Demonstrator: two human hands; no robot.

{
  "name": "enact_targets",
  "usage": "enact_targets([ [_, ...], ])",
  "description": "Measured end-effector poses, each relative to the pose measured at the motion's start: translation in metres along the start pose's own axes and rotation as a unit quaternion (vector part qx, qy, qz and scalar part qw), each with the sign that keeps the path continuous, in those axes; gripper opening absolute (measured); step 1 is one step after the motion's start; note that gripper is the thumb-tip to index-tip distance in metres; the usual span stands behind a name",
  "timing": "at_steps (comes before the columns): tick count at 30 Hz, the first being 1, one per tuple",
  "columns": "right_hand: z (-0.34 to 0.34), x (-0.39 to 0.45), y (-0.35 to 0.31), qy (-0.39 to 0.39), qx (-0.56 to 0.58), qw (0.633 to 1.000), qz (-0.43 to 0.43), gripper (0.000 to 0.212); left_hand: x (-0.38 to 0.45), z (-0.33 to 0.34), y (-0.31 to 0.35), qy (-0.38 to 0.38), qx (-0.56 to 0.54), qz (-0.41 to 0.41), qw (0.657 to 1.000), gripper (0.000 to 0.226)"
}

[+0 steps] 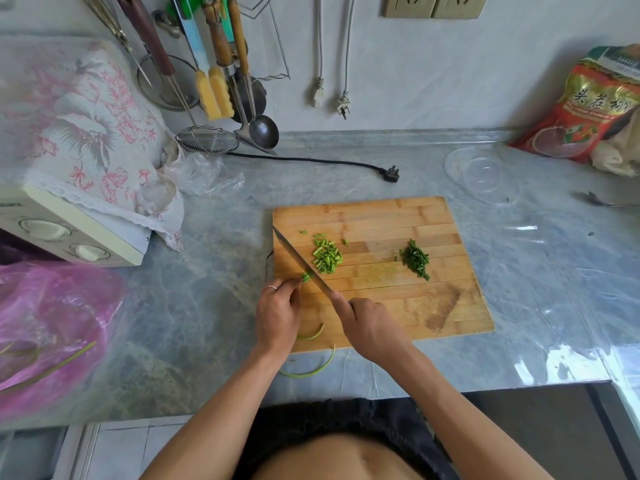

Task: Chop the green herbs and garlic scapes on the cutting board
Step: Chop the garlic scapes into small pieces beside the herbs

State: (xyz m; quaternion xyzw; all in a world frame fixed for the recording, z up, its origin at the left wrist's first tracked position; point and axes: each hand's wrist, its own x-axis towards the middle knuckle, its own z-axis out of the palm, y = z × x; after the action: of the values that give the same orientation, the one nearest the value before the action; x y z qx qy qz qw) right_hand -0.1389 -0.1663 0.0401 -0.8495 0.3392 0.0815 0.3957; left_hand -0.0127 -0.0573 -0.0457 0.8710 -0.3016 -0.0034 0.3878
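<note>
Cutting green stalks (pixel 306 277) on the board (pixel 381 299), middle of frame.
Right hand (pixel 370 327) wrapped tight around knife (pixel 299 261); left hand (pixel 277 317) pinching stalks beside blade. Could nick fingertips.

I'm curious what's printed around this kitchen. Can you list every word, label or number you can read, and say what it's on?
"头庄" followed by more characters I cannot make out: yellow print on the red food bag at the counter's far right.
Small line of Latin letters below those characters on the same bag: too blurred to read.
Dark marking on the cream appliance at far left: cut off and blurred, unreadable.
Nothing else carries readable text.
</note>
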Motion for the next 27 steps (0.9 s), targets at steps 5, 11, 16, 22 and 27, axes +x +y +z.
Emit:
enact_targets([
  [5, 0.006, -0.002, 0.001, 0.003, -0.003, 1.0, 0.011, 0.063, 0.005, 0.008, 0.003, 0.004, -0.005, -0.013, 1.0, 0.022],
  [11, 0.01, -0.001, -0.006, 0.005, -0.025, 1.0, 0.014, 0.059, 0.006, 0.01, 0.004, -0.005, -0.009, -0.022, 1.0, 0.021],
  [16, 0.014, 0.007, -0.011, -0.009, -0.048, 0.999, 0.025, 0.06, 0.006, 0.009, 0.001, -0.018, -0.009, -0.028, 0.999, 0.016],
  [22, 0.019, 0.025, -0.01, -0.014, -0.031, 0.999, 0.014, 0.066, 0.008, 0.007, 0.001, -0.023, -0.008, -0.02, 1.0, 0.022],
  [27, 0.015, 0.018, 0.001, -0.009, -0.004, 1.0, 0.021, 0.064, 0.008, 0.011, 0.002, -0.021, -0.005, -0.038, 0.999, 0.022],
])
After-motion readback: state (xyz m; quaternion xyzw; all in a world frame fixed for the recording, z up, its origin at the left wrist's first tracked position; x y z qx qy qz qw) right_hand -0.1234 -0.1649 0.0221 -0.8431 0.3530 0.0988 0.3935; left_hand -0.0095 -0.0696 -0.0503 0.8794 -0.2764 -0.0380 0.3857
